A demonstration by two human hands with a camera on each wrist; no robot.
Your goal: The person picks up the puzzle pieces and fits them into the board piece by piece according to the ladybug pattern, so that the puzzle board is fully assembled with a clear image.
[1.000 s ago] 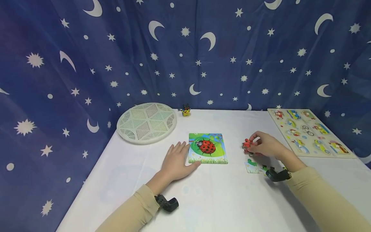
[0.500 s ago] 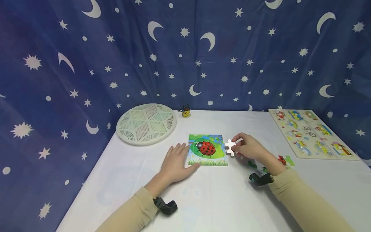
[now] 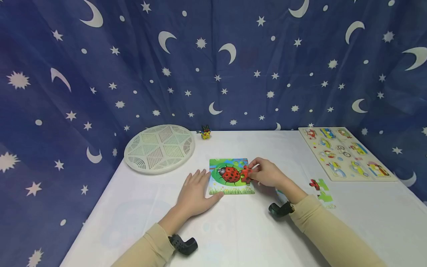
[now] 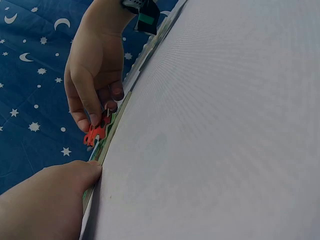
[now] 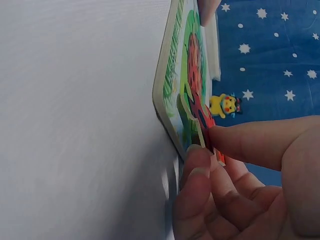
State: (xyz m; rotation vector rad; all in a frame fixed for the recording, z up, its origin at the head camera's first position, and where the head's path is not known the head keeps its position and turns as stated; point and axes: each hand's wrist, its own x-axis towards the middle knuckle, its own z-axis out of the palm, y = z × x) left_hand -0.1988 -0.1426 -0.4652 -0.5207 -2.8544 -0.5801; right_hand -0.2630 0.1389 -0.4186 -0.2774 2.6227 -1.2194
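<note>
A square ladybug puzzle board (image 3: pixel 230 191) with a green background lies on the white tabletop. My left hand (image 3: pixel 195 196) rests at its left side, fingers stretched along the edge and thumb at the lower left corner. Over the board's right part, my right hand (image 3: pixel 268 175) pinches a red puzzle piece (image 3: pixel 246 175) with dark spots between thumb and fingers. The right wrist view shows this puzzle piece (image 5: pixel 204 119) tilted, its far edge right at the board's picture. Loose puzzle pieces (image 3: pixel 323 185) in red and green lie right of my right forearm, which partly hides another.
A peg puzzle board with vehicles (image 3: pixel 348 157) lies at the back right. At the back left is a round, pale board with a star pattern (image 3: pixel 160 148). A small yellow toy figure (image 3: pixel 205 133) stands by the blue curtain (image 3: pixel 213 74).
My right hand has moved left with the puzzle piece, from the loose pieces to over the board's right side. The piece's red face now shows. The left hand stays at the board's edge.
</note>
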